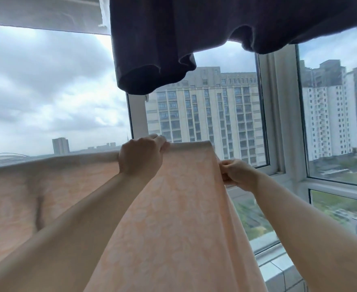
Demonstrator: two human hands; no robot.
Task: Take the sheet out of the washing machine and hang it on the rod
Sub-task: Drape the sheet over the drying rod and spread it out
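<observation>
The left hand (pixel 140 158) is raised in front of the window, its fingers curled over the top fold of the sheet (pixel 169 218) and gripping it there. The right hand (pixel 235 174) sits lower and to the right, with finger and thumb pinching the sheet's right edge just below the top corner. Both forearms reach up from the bottom of the view.

The sheet is pale peach with a faint floral pattern. Its top edge runs as a rolled fold from the left border across to the corner above the right hand, and the cloth falls from that fold toward the camera. Whatever supports the fold is covered by the cloth and cannot be made out.

A dark garment (pixel 205 34) hangs overhead, its lower hem clear of both hands. To its left hangs a white cloth (pixel 42 13). Behind the sheet stands the white window frame (pixel 283 114), with tall apartment blocks (pixel 207 116) and cloudy sky beyond the glass.
</observation>
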